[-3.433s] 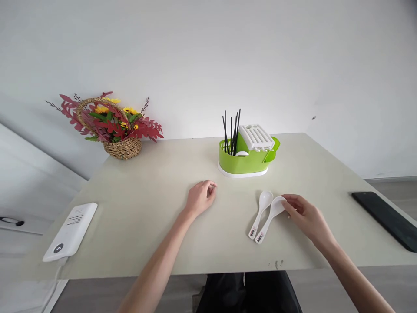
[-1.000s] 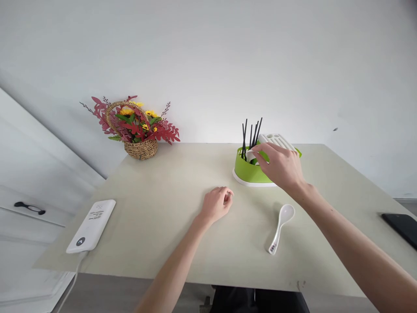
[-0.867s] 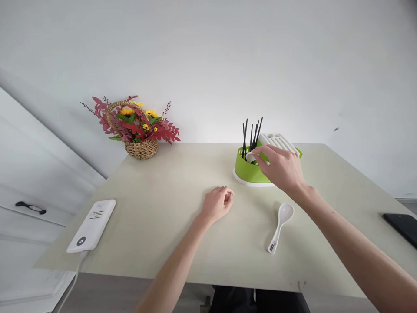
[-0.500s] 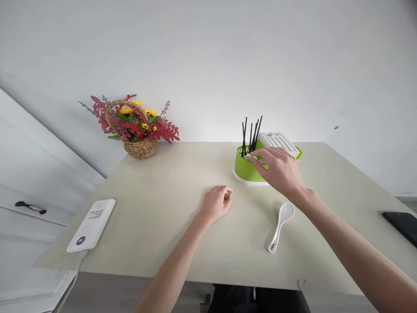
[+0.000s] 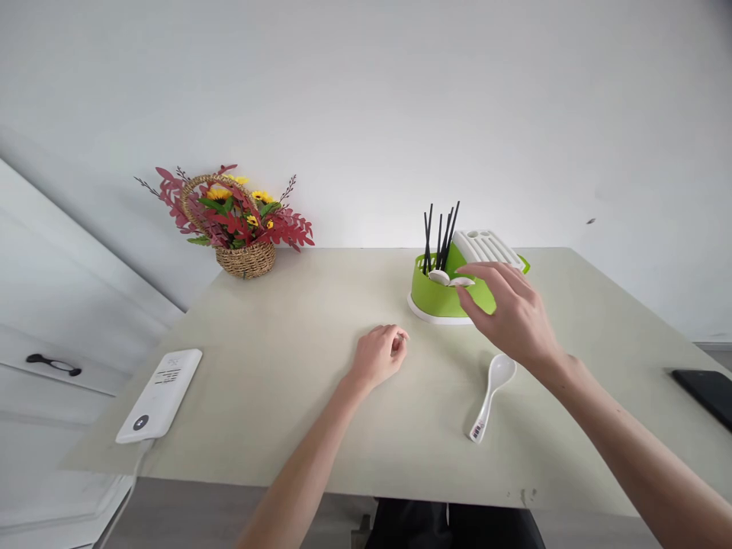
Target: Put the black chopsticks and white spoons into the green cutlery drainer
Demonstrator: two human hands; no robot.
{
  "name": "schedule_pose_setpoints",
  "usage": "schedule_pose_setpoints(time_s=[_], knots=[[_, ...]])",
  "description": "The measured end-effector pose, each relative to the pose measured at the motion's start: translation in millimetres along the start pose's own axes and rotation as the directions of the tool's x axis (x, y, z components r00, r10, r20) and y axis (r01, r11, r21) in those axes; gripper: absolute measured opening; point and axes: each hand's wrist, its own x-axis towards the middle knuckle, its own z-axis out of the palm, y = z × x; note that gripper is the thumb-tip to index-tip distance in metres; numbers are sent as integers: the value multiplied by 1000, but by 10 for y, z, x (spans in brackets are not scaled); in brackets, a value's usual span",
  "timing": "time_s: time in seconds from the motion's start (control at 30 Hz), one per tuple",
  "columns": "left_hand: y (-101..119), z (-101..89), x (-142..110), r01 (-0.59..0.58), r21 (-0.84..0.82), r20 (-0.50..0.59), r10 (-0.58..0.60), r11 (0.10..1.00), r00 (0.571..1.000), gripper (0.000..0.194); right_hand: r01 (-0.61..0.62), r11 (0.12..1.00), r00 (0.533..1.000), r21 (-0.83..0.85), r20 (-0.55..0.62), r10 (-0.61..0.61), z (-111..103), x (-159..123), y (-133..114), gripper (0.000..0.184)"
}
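Observation:
A green utensil holder (image 5: 435, 300) with a white base and a slotted white top (image 5: 489, 248) stands toward the back of the table. Several black chopsticks (image 5: 439, 236) rise from its left part, and two white spoons, one the left spoon (image 5: 439, 277) and one the right spoon (image 5: 462, 281), rest in it with their bowls at the rim. My right hand (image 5: 512, 309) is just in front of the holder, thumb and fingers apart, holding nothing. My left hand (image 5: 378, 354) lies loosely curled on the table, with nothing visible in it. Another white soup spoon (image 5: 492, 395) lies on the tabletop between my forearms.
At the back left stands a wicker basket (image 5: 245, 261) of artificial flowers. A white power bank (image 5: 160, 396) with a cable lies at the left edge. A black phone (image 5: 703, 393) is by the right edge, and a pale wall (image 5: 366, 122) closes off the back.
My right hand has let go of the white spoon at the holder and drawn back toward me and to the right, its fingers spreading. The left hand has stayed in place.

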Motion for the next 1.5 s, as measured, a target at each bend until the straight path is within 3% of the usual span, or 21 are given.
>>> schedule_pose_setpoints(time_s=[0.17,0.27,0.33,0.4,0.47,0.53,0.6,0.7,0.83,1.13,1.3,1.5], knots=[[-6,6,-5,-4,-4,-5,4,1000,1000,17,-113,994,980,-7,-165,110,-194,-329,23,33],[-8,6,-2,1,-8,-2,-1,1000,1000,17,-243,970,937,-19,-263,230,-289,-568,134,38],[-9,5,1,4,-9,0,-4,1000,1000,17,-349,937,904,25,-256,343,-336,-733,243,35],[-10,4,3,3,-6,-2,-3,1000,1000,18,-509,859,853,49,-109,511,-361,-902,366,26],[-11,4,3,1,-3,-4,-1,1000,1000,18,-643,766,763,29,118,636,-362,-1071,489,31],[-13,4,3,2,-5,-6,-2,1000,1000,18,-727,686,655,30,328,681,-345,-1226,595,44],[-15,3,2,4,-12,-9,-4,1000,1000,18,-785,619,562,33,457,689,-324,-1353,668,50],[-18,4,-1,4,-23,-14,-4,1000,1000,18,-824,565,496,37,528,690,-312,-1466,716,51],[-25,8,-3,4,-26,-20,-4,1000,1000,17,-818,575,475,8,575,666,-339,-1486,722,53],[-22,-2,-5,-3,-12,-21,3,1000,1000,17,-786,611,455,90,754,474,-399,-1421,644,50],[-9,-7,-9,-2,-15,-23,1,1000,1000,16,-754,657,439,20,760,480,-364,-1430,637,51],[-14,-2,-10,2,-8,-25,-2,1000,1000,16,-757,653,420,-32,741,523,-272,-1439,664,53]])
